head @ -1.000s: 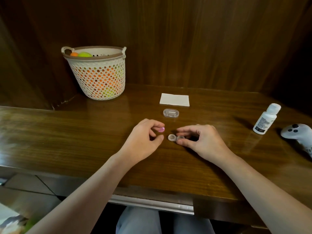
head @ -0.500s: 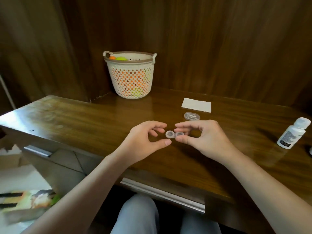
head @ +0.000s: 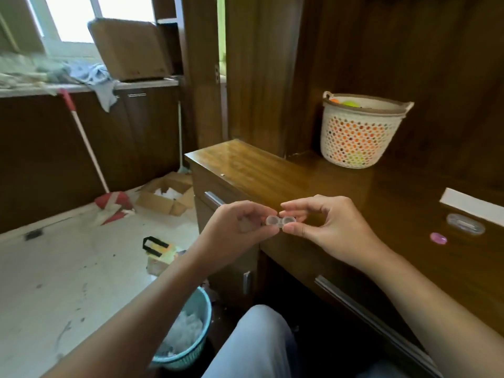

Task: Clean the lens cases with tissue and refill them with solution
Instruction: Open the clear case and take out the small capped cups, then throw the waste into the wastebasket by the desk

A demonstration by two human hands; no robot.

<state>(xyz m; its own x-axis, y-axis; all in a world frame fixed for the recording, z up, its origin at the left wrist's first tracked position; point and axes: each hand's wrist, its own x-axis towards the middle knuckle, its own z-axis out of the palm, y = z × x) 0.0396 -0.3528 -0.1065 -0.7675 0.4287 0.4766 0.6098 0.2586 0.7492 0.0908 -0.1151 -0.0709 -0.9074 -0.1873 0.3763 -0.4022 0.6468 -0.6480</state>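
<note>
The lens case (head: 281,221) is small, clear plastic, two round wells joined side by side, uncapped. Its long axis runs left to right, wells facing the camera. Left hand (head: 234,233) and right hand (head: 327,227) each pinch one end, off the surface (head: 272,175) edge.

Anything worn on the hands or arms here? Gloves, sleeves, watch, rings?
Nothing worn. The left hand and right hand are bare, with no gloves, and no rings show on the fingers. Both forearms are uncovered to the frame edge: no sleeves, watch or bands in view.
</note>
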